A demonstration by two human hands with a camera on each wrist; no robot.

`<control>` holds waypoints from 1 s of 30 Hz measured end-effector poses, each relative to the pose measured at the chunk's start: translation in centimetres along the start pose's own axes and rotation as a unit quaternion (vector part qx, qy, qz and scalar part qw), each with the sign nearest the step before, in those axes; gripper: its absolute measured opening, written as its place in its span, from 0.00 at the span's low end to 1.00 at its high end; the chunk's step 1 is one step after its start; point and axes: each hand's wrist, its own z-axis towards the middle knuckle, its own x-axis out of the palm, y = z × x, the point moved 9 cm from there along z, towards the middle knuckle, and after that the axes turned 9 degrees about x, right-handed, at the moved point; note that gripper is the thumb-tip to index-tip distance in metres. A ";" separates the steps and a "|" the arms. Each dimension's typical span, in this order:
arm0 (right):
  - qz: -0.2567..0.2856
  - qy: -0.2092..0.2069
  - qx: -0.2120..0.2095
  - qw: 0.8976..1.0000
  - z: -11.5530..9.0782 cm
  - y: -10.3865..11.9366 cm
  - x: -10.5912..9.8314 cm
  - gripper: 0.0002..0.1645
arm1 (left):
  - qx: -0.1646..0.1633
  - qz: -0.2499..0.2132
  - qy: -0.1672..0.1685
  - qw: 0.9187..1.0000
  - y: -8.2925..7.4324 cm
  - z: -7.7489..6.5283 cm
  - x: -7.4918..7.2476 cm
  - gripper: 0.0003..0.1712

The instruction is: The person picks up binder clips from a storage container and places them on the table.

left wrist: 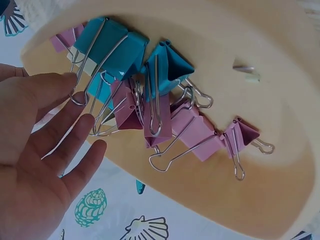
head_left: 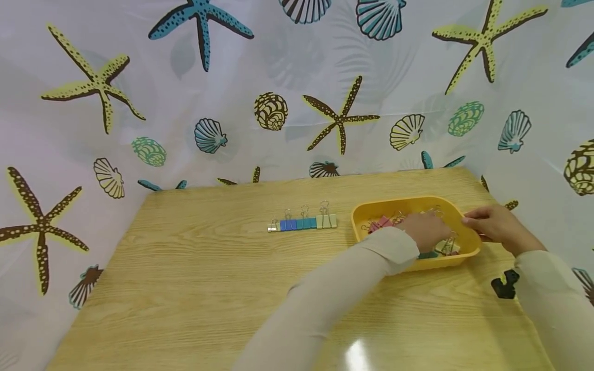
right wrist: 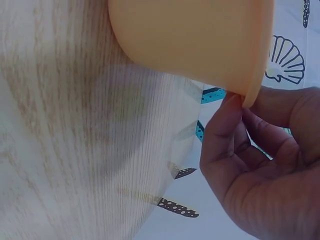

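In the head view, my left hand (head_left: 426,231) reaches down into a yellow plastic tray (head_left: 394,202) of binder clips. The left wrist view shows its thumb and index finger pinching the wire handle of a teal binder clip (left wrist: 112,47), the other fingers spread. Pink binder clips (left wrist: 195,131) and a second teal binder clip (left wrist: 167,67) lie tangled beside it. My right hand (right wrist: 265,150) grips the tray's rim at its right end, thumb on one side and fingers on the other.
On the wooden table (head_left: 195,288), left of the tray, a row of binder clips stands side by side: a small silver one (head_left: 273,227), a blue one (head_left: 288,224), a teal one (head_left: 306,223) and a cream one (head_left: 327,221). A black object (head_left: 506,284) lies by the right sleeve. Patterned cloth hangs behind.
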 end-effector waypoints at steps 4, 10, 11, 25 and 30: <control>0.002 -0.003 0.005 1.000 0.0 0.0 -0.1 0.33 | 0.009 -0.001 -0.018 1.000 0.0 -0.8 -0.9 0.14; 0.013 -0.008 0.010 1.000 0.1 -0.2 -0.1 0.33 | 0.026 -0.007 -0.031 0.999 -0.2 -1.4 -1.4 0.10; 0.013 -0.010 0.010 1.000 0.1 -0.3 -0.1 0.33 | 0.026 -0.009 -0.031 0.999 -0.1 -1.4 -1.4 0.09; 0.015 -0.022 0.008 1.000 0.3 -0.4 0.0 0.32 | 0.080 -0.172 -0.109 0.976 1.2 -2.8 -2.3 0.06; 0.007 -0.040 0.002 0.999 0.1 -0.1 0.0 0.31 | 0.057 -0.213 -0.124 0.968 2.4 -3.4 -2.5 0.09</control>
